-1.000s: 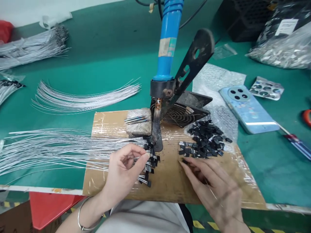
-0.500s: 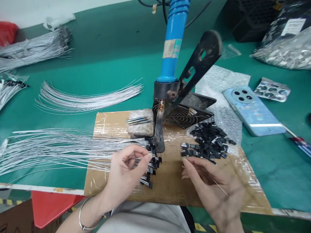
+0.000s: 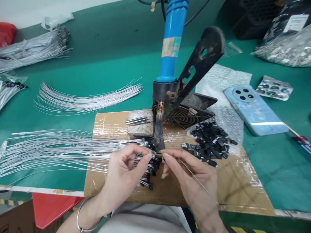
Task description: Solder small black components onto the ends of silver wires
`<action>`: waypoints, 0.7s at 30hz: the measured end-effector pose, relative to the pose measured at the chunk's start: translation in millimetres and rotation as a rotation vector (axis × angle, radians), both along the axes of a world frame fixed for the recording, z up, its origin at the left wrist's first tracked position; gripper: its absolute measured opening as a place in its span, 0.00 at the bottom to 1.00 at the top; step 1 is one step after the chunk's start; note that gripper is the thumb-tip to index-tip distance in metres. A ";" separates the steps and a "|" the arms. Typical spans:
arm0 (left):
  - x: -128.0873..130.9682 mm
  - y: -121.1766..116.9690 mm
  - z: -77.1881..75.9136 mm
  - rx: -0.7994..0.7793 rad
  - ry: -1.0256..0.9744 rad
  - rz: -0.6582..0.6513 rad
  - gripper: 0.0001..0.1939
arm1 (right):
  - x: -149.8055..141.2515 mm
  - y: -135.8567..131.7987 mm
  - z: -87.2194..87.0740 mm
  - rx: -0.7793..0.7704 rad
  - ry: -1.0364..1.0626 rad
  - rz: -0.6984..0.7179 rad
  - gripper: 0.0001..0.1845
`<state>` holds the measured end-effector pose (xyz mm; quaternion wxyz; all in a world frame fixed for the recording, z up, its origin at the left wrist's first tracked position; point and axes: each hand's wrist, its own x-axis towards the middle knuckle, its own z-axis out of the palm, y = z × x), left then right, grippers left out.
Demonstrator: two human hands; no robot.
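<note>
My left hand (image 3: 128,173) is closed in a pinch at what looks like a white wire's end, mostly hidden by the fingers. Facing it, my right hand (image 3: 195,176) pinches a small dark piece, too small to make out well. A thin solder wire (image 3: 193,175) runs across that right hand. The fingertips of both hands nearly meet just below the tip of a blue-handled soldering iron (image 3: 171,42), which is clamped pointing down. White wires with black ends (image 3: 73,147) lie under and beside my left hand. Right of the iron is a pile of small black pieces (image 3: 210,139).
Behind the iron leans a black fan (image 3: 183,115). A worn block (image 3: 141,127) with thin metal rods stands on the cardboard (image 3: 110,124). Another white wire bundle (image 3: 89,100) lies farther back. At right are a blue phone (image 3: 257,111) and bubble wrap (image 3: 225,79).
My right hand has moved left from beside the black pile to my left fingertips, bringing the small dark piece and solder wire. My left hand has stayed nearly still.
</note>
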<state>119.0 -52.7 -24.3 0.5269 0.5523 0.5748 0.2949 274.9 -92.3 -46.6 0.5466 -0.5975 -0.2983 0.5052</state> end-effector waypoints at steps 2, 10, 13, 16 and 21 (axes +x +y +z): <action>-0.2 0.6 2.5 -0.017 -0.032 -0.016 0.05 | -1.5 1.5 -0.6 0.025 0.001 0.025 0.03; 0.8 1.5 10.5 -0.070 -0.112 -0.057 0.06 | -3.8 2.3 -3.2 0.104 -0.118 0.061 0.05; 2.3 2.3 10.5 -0.061 -0.126 -0.049 0.05 | -3.8 1.2 -3.1 0.101 -0.127 0.060 0.05; 4.0 3.1 10.7 -0.059 -0.147 -0.049 0.06 | -4.5 0.4 -2.9 0.096 -0.121 0.053 0.05; 5.1 1.9 12.3 -0.058 -0.167 -0.052 0.06 | -6.3 0.7 -4.0 0.100 -0.103 0.038 0.04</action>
